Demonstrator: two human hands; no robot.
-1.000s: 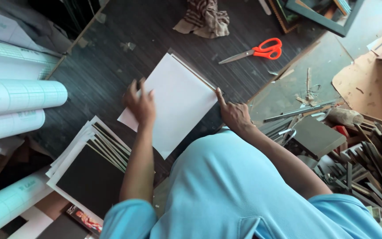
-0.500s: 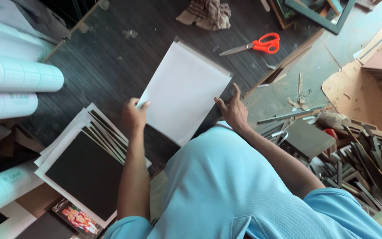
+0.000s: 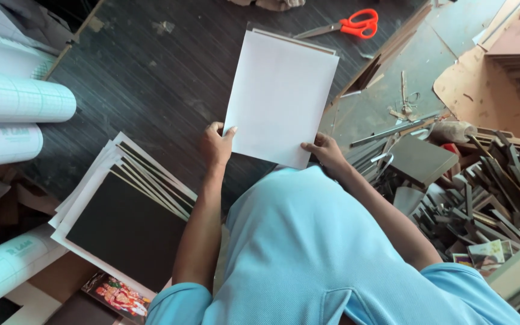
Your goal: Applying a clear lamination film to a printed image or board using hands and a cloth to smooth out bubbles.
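Note:
A white rectangular sheet (image 3: 281, 93) with a thin brown board showing along its far edge is held over the dark wooden surface (image 3: 145, 78). My left hand (image 3: 215, 144) grips its near left corner, thumb on top. At the near right corner, my right hand (image 3: 325, 150) pinches the sheet's edge. The sheet stands nearly straight in front of my light blue shirt.
A stack of dark boards with white borders (image 3: 121, 222) lies at my left, with a colourful printed picture (image 3: 118, 295) below it. Rolls of gridded film (image 3: 19, 96) lie far left. Orange scissors (image 3: 356, 24) are beyond the sheet. Cut frame strips (image 3: 489, 192) are piled at right.
The sheet has been turned from a slant to nearly straight and drawn closer. Both hands slid from its sides down to its near corners.

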